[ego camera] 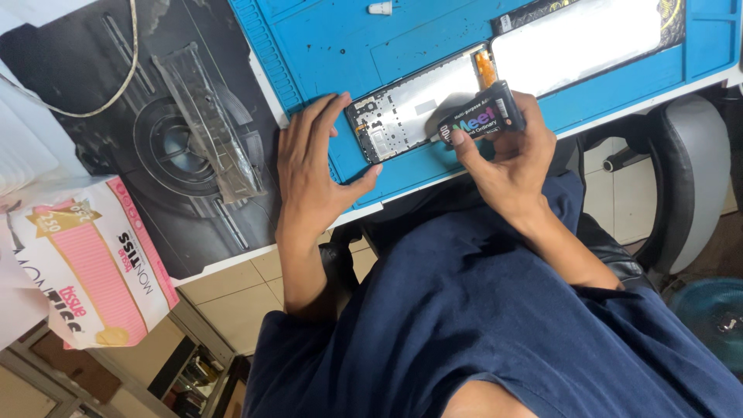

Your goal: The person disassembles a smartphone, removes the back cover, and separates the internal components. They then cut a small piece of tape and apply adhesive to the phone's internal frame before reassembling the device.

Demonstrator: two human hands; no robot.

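The person sits at a desk w/ a blue mat [371,46] on top. The left hand [313,166] lies flat on the mat, fingers spread wide, not gripping anything. Its thumb tip and first fingers press vs. the near end of an opened phone [414,108], the thumb at one corner, the first finger at the other. The phone lies tilted on the mat, its silver inside showing, w/ an orange strip at the far end.

The right hand [507,159] holds a small black glue tube [484,116]. The fingers are curled tight round it, thumb on the front, other fingers behind. The tube's thin tip points at the phone's long edge, just past the thumb. Can't tell if the tip touches the phone.

Beyond the right fingers lies a second flat part [576,35], white and shiny, w/ a dark rim. A small white cap [380,8] sits well past the left fingers, at the mat's far side.

Out past the left hand's little finger is a dark desk pad [101,116] w/ a clear plastic strip [205,120] on it. Further off is a pink and white tissue pack [93,267] and a pale cord [116,85].
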